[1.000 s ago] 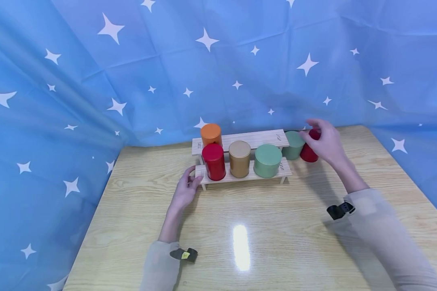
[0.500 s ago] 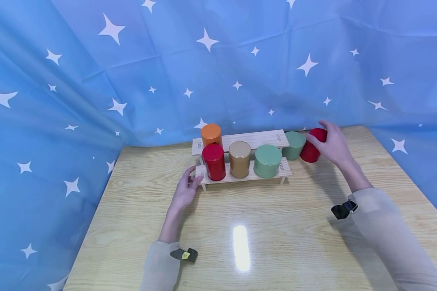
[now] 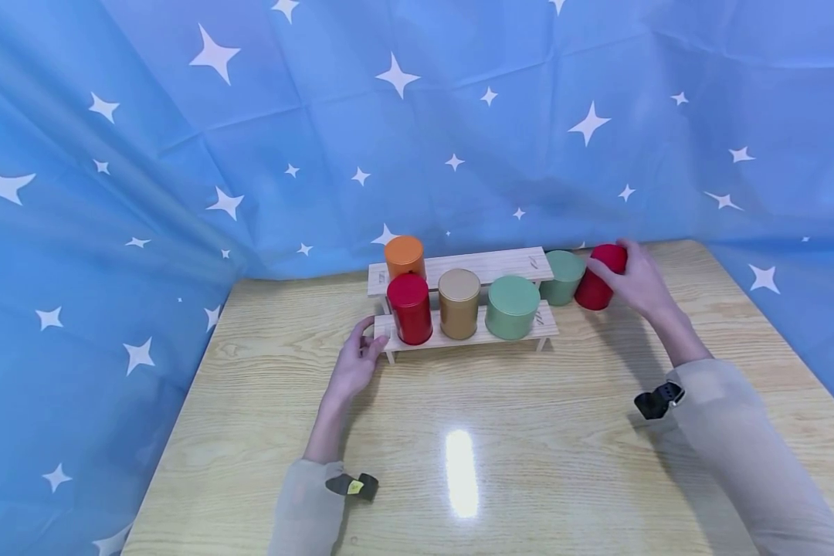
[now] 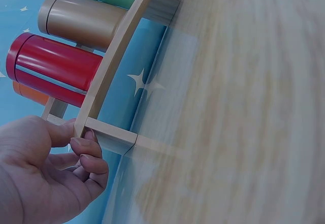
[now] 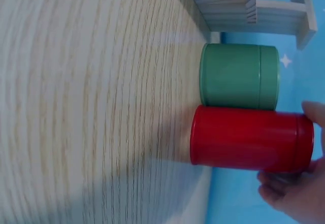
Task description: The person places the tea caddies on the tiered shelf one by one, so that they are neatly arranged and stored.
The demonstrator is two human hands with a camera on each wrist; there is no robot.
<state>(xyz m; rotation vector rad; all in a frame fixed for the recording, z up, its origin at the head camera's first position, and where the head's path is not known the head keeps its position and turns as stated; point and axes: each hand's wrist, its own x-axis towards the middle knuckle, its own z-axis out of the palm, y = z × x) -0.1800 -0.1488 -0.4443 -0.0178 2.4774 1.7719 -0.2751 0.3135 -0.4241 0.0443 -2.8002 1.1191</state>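
Observation:
My left hand (image 3: 357, 361) pinches the left end of the lower step of a two-step wooden rack (image 3: 467, 334), thumb above and curled fingers below in the left wrist view. On that step stand a tall red canister (image 3: 411, 313), a gold canister (image 3: 458, 305) and a wide green canister (image 3: 511, 309). An orange canister (image 3: 405, 255) stands on the upper step. My right hand (image 3: 642, 284) grips a second red canister (image 3: 594, 287) near its lid, thumb on one side and fingers on the other. This can stands upright on the table against a second green canister (image 5: 238, 76).
The wood-grain table (image 3: 486, 417) runs under everything, with a bright light reflection (image 3: 462, 472) near its front. A blue curtain with white stars (image 3: 431, 139) hangs close behind the rack and along the left side.
My right hand has shifted right from over the red canister's lid to the lid's right side, taking hold there. My left hand, the rack and the canisters look unchanged.

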